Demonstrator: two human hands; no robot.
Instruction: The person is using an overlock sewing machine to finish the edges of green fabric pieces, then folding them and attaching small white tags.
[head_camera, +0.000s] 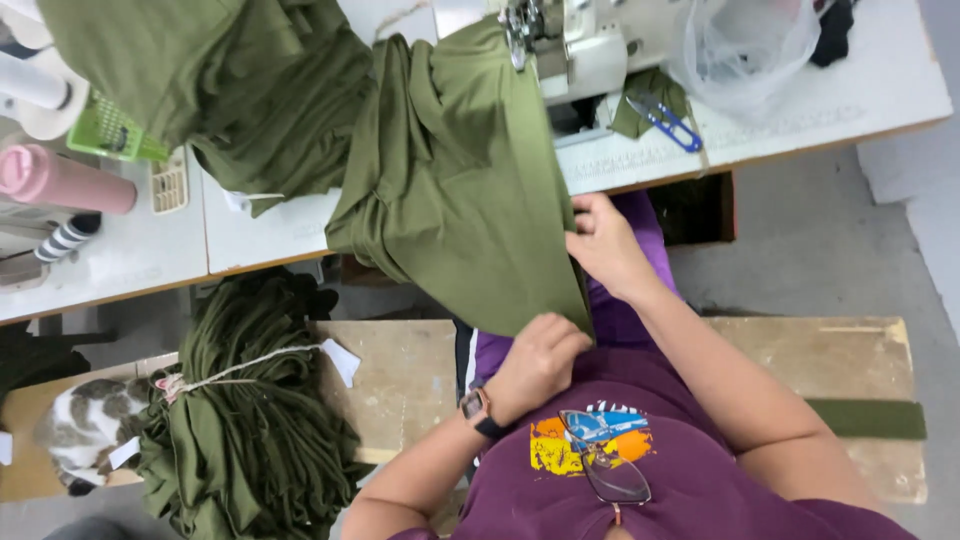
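Olive fabric panel judged soft, light, limp; its lower edge is pinched shut by left hand and right hand.

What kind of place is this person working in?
Most likely a garment sewing workshop. A sewing machine stands on the white table, both hands hold olive fabric hanging from it, and a tied bundle of the same cloth lies on the bench, with thread snips nearby.

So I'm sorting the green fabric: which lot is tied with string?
The bundle on the wooden bench, lower left beside the cat: pale twine binds it. The piece both hands hold and the heap on the table are loose.
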